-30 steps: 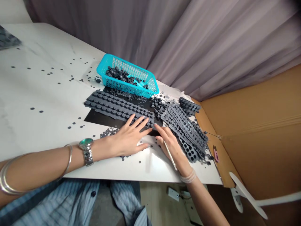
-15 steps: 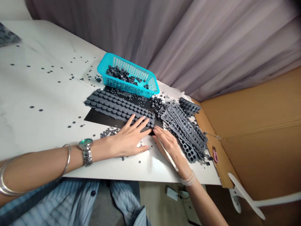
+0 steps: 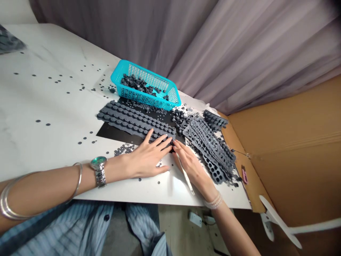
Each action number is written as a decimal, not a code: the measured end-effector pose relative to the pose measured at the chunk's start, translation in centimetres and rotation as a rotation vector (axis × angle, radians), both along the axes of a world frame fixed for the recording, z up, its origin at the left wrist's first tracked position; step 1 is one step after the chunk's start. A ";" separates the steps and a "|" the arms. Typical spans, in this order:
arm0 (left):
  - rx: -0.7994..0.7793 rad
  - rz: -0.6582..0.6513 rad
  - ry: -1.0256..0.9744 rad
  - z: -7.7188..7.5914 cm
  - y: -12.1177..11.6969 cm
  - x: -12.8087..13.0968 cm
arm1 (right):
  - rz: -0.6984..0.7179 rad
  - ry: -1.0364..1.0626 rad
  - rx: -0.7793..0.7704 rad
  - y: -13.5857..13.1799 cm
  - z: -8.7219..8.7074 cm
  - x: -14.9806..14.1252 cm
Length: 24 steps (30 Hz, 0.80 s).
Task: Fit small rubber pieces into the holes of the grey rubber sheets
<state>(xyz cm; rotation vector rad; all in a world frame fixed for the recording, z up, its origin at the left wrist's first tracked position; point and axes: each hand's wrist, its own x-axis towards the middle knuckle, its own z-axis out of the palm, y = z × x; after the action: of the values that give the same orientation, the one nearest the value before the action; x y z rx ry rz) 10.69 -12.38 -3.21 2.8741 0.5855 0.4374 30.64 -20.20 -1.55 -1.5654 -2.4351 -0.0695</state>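
Note:
A dark grey moulded rubber sheet [image 3: 130, 118] with rows of round raised knobs lies on a black mat [image 3: 114, 134]. My left hand [image 3: 149, 156] is laid flat, its fingers spread over the near right end of the sheet. Close beside those fingertips, my right hand [image 3: 188, 161] has its fingers drawn together at the sheet's corner. It holds a slim white pen-like tool [image 3: 185, 175], whose tip is hidden by the fingers. Small dark discs [image 3: 124, 149] lie scattered behind my left wrist.
Behind the mat stands a turquoise basket [image 3: 149, 101] partly filled with small dark rubber pieces. Punched-out grey sheets [image 3: 210, 145] are heaped on the right, with loose pieces around them. A pink cutter [image 3: 244, 175] rests on cardboard at the right edge. Grey curtain hangs behind the table.
The fingers of my right hand have shifted slightly up at the sheet's corner, and the white tool has tilted more upright. My left hand stays on the sheet, its fingertips nudged a little right.

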 end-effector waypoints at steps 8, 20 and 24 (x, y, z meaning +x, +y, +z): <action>0.024 0.009 0.005 0.3 -0.2 0.0 | -0.099 0.102 0.008 0.0 -1.0 1.4; 0.012 0.018 -0.009 -0.2 -0.3 -0.2 | -0.382 0.305 0.106 -0.4 -0.3 1.7; 0.010 0.019 0.010 -0.1 -0.4 -0.3 | -0.428 0.417 0.140 0.4 -0.5 1.5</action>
<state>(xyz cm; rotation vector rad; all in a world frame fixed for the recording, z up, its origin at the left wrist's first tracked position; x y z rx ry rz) 10.41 -12.81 -3.29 2.8840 0.6144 0.4302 32.11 -19.76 -2.02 -1.7970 -1.7231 0.0102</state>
